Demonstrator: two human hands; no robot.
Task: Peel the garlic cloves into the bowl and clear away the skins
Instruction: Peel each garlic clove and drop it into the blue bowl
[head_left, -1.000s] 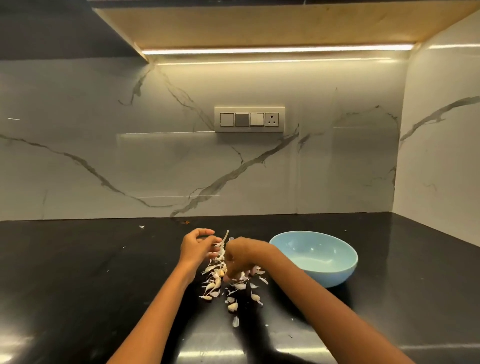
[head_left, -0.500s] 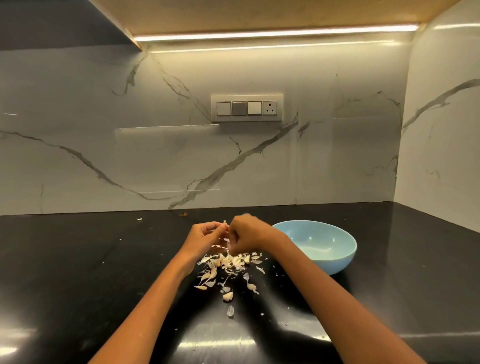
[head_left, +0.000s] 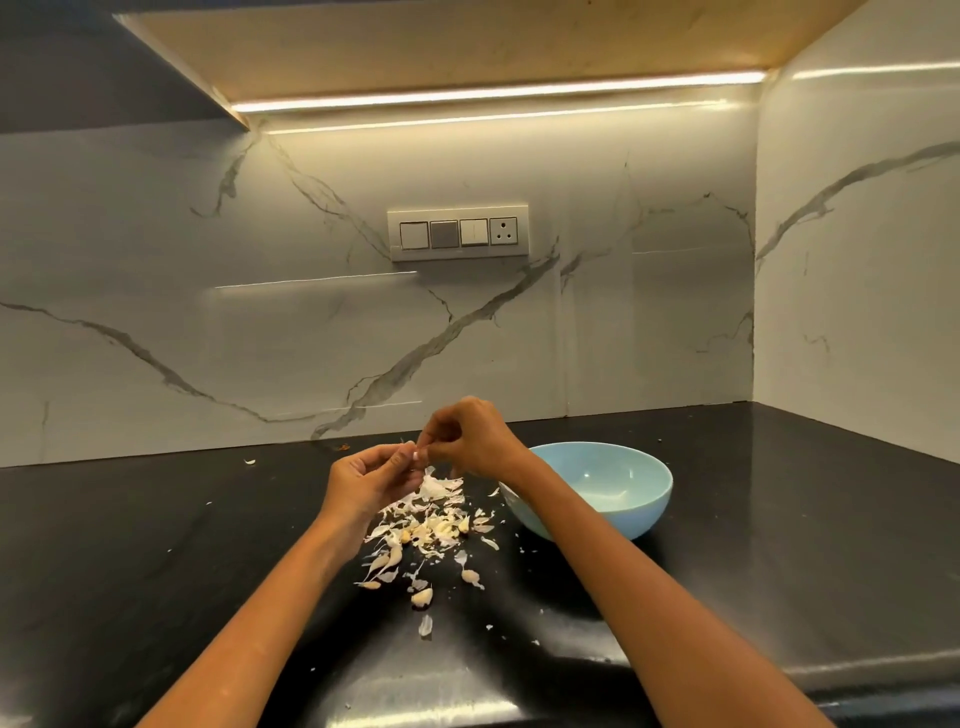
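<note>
A heap of garlic cloves and papery skins (head_left: 431, 525) lies on the black counter (head_left: 156, 561). Above its far edge my left hand (head_left: 371, 480) and my right hand (head_left: 467, 439) meet, fingertips together. They pinch a small garlic clove (head_left: 417, 456) between them, mostly hidden by the fingers. Loose cloves (head_left: 422, 596) and skin flakes trail toward me from the heap. A light blue bowl (head_left: 644, 499) stands just right of the heap, behind my right forearm. No cloves show in the visible part of the bowl.
A marble backsplash with a switch panel (head_left: 458, 232) rises behind the counter, and a side wall (head_left: 857, 260) closes the right. Stray skin bits (head_left: 250, 461) lie at the back left. A lit cabinet underside hangs overhead.
Both hands have lifted from the heap and come together above it, now pinching one clove. The camera has tilted so the counter fills more of the view.
</note>
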